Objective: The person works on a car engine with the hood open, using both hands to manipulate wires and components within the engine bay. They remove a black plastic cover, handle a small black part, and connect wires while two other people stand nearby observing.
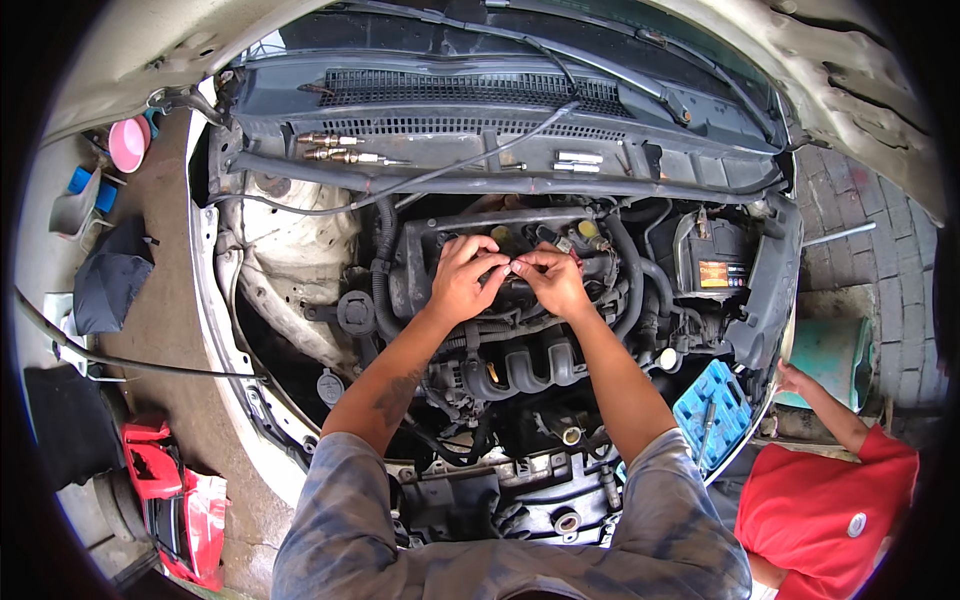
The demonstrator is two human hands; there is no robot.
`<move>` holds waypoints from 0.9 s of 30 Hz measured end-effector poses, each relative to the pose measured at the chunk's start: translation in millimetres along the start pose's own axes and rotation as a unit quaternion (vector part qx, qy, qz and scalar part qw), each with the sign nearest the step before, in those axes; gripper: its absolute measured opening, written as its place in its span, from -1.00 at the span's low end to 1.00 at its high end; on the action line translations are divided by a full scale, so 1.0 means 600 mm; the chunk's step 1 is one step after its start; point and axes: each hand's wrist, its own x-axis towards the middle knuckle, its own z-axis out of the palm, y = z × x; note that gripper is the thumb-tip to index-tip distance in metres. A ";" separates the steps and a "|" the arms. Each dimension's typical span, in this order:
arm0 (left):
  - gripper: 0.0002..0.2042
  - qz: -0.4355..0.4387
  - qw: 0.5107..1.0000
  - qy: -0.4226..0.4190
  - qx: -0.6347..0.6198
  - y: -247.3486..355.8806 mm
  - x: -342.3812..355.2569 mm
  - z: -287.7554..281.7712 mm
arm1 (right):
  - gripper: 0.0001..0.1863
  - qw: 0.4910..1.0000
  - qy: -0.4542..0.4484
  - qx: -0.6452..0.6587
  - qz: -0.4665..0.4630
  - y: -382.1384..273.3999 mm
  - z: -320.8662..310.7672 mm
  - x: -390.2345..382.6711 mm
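Grip: left hand (466, 277) meets right hand (554, 280); I cannot tell closure.
Engine (518, 372): forearms (622, 378) hide part.
Near room: open between forearms.

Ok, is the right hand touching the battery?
Apart: the head view plainly shows a thick black hose between the right hand and the battery.

A lettered orange-and-black label (723, 274) stands on the battery (726, 242).
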 end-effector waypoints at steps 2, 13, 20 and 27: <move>-0.86 0.012 1.000 -0.018 0.018 -0.006 -0.003 0.000 | -0.87 1.000 -0.019 0.013 -0.004 0.006 0.000 0.003; -0.90 0.006 0.994 -0.065 0.085 -0.001 -0.007 0.006 | -0.85 0.998 -0.040 -0.019 0.034 -0.027 -0.015 -0.006; -0.89 -0.001 0.995 -0.065 0.079 0.003 -0.003 0.007 | -0.82 0.985 -0.056 -0.128 -0.105 -0.002 -0.014 0.001; -0.73 -0.027 0.997 -0.056 0.044 0.003 -0.003 -0.002 | -0.81 0.979 -0.132 0.079 0.137 -0.013 -0.020 0.010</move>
